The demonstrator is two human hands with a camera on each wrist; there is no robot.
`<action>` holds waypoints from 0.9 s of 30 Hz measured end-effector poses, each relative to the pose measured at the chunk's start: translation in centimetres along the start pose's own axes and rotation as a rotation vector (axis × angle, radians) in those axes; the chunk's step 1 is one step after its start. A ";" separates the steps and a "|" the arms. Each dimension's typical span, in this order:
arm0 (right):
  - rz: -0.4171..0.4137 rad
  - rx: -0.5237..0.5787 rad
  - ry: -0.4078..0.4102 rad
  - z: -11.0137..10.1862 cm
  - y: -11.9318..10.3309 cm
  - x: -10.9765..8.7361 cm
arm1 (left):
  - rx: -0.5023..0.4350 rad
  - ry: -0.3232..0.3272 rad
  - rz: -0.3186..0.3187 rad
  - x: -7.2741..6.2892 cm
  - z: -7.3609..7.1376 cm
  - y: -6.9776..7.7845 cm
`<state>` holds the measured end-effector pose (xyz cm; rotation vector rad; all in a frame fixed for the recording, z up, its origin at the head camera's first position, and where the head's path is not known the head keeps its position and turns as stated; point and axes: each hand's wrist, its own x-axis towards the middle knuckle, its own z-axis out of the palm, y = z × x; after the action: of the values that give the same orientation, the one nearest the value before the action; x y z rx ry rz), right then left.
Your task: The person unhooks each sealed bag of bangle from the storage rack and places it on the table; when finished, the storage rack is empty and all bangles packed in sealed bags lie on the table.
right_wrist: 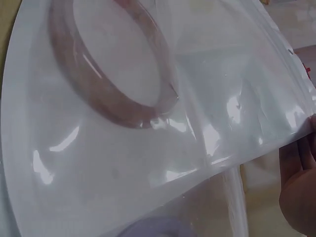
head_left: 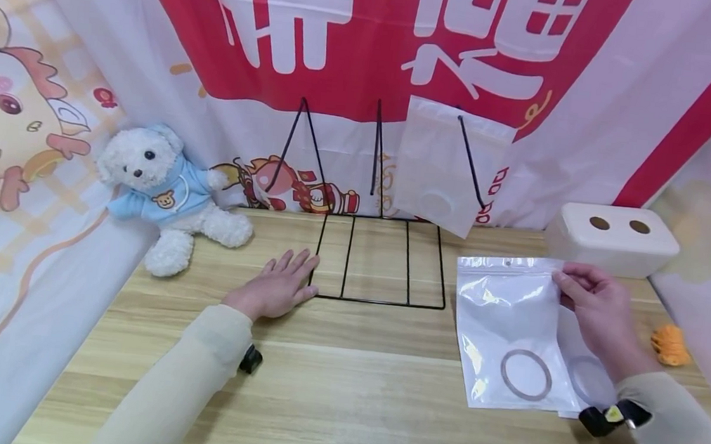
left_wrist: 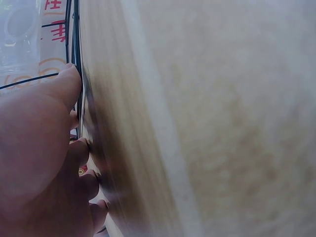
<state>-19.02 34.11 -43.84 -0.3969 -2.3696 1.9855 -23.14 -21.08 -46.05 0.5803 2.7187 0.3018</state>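
My right hand (head_left: 601, 314) pinches the top right corner of a clear zip bag (head_left: 492, 333), its thumb on the front. A brownish-pink bangle (head_left: 526, 375) lies inside near the bottom, large in the right wrist view. Behind that bag, partly covered, is a second zip bag (head_left: 596, 373) with a pale purple ring. My left hand (head_left: 276, 285) rests on the table with fingers spread, thumb and fingertips at the left side of a black wire rack (head_left: 377, 301). In the left wrist view the thumb (left_wrist: 69, 81) lies along the wire. Another zip bag (head_left: 440, 159) hangs on the rack's right prong.
A white plush bear (head_left: 144, 168) in a blue hoodie sits at the back left. At the back right stands a white box (head_left: 611, 237) with two round holes. An orange bundle of cord (head_left: 671, 345) lies by the right edge of the wooden table (head_left: 346, 404).
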 end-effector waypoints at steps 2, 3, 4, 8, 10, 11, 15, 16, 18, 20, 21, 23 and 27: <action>0.004 -0.046 0.005 0.2 0.1 0.3 | 0.000 0.000 0.000 0.0 0.0 0.0; 0.005 -0.060 0.005 0.3 0.2 0.5 | 0.001 0.000 -0.001 0.0 0.0 0.0; 0.003 -0.079 0.006 0.3 0.3 0.6 | 0.001 0.002 -0.001 0.0 0.0 0.0; 0.012 -0.061 -0.005 0.3 0.8 1.3 | 0.001 0.006 0.002 0.0 -0.1 0.0; 0.021 -0.050 -0.012 0.3 1.1 1.6 | -0.001 0.006 0.001 0.0 -0.2 0.0; 0.026 -0.037 -0.018 0.2 1.3 1.7 | -0.001 0.006 0.001 0.0 -0.2 0.1; 0.032 -0.114 -0.040 0.1 1.7 2.2 | -0.003 0.005 0.004 0.0 -0.2 0.1; 0.037 -0.134 -0.044 0.0 1.8 2.3 | -0.005 0.004 0.004 0.0 -0.1 0.1; 0.042 -0.200 -0.047 0.0 1.9 2.5 | -0.006 0.005 0.006 0.0 -0.1 0.1; 0.050 -0.242 -0.042 -0.1 2.0 2.7 | -0.008 0.006 0.007 0.0 -0.1 0.1; 0.052 -0.266 -0.039 -0.1 2.1 2.8 | -0.008 0.007 0.007 0.0 -0.1 0.1; 0.050 -0.312 -0.031 -0.2 2.2 3.0 | -0.008 0.008 0.006 0.0 -0.1 0.1; 0.034 -0.427 -0.029 -0.4 2.4 3.2 | -0.012 0.008 0.006 0.0 -0.1 0.1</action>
<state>-21.64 35.58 -46.60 -0.4208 -2.8169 1.4909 -23.13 -21.03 -45.94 0.5849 2.7217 0.3225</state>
